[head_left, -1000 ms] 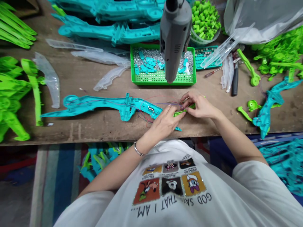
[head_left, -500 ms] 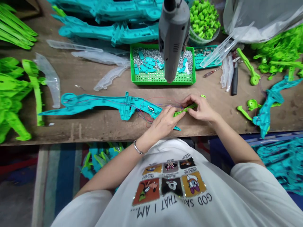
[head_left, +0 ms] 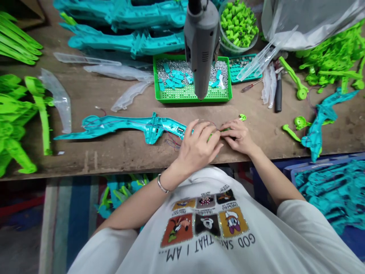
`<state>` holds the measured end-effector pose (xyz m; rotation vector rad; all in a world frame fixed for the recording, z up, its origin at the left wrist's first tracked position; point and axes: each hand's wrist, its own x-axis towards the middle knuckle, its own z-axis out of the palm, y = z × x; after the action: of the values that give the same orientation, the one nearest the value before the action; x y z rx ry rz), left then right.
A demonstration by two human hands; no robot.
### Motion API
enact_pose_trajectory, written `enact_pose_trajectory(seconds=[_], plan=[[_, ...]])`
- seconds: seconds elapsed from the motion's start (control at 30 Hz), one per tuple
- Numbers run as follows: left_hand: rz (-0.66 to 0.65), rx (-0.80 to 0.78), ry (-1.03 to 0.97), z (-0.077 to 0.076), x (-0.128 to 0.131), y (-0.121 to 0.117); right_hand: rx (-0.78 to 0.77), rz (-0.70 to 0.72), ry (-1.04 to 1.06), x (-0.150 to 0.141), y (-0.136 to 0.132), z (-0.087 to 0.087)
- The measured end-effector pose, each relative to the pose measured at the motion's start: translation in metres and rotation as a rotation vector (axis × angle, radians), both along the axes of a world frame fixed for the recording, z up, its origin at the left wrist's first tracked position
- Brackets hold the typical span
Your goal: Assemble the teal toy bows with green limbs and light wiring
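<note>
A long turquoise plastic half-shell [head_left: 122, 123], shaped like a toy bow limb, lies open side up with thin red and blue wires along it. Over its right end is my left hand [head_left: 199, 142], fingers bent, with a bit of bright green showing between thumb and forefinger. My right hand [head_left: 238, 136] pinches the same slim green plastic part [head_left: 242, 117] from the right. Most of that part is hidden by my hands; its rounded end sticks out behind the right knuckles. Loose wires loop beside my left hand, and what the fingertips touch exactly is covered.
A grey electric screwdriver [head_left: 201, 53] hangs above a green tray [head_left: 194, 99] of screws and small turquoise pieces. Behind it stands a tub of green caps [head_left: 238, 24]. Clear plastic pieces [head_left: 58, 99], green parts [head_left: 17, 114] and a wired turquoise shell [head_left: 321, 121] lie around the bench.
My left hand has shifted and lifted its fingers over the turquoise shell's end. My right hand has turned lower around the green part. The view has shifted slightly.
</note>
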<state>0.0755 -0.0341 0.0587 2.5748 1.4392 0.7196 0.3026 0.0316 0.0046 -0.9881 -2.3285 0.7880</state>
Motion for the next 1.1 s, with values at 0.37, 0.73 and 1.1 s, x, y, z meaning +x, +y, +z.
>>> enact_pose_trajectory(seconds=[0.37,0.73,1.1], plan=[[0.035,-0.097,-0.002,-0.041,0.007,-0.002,-0.3,-0.235,0.12,-0.021,0.001,0.03],[0.077,-0.183,-0.084,-0.051,0.008,0.005,-0.415,-0.271,0.19,-0.015,0.004,0.025],[-0.02,-0.102,0.209,-0.045,0.009,0.005,-0.254,-0.268,0.05,-0.012,-0.006,0.028]])
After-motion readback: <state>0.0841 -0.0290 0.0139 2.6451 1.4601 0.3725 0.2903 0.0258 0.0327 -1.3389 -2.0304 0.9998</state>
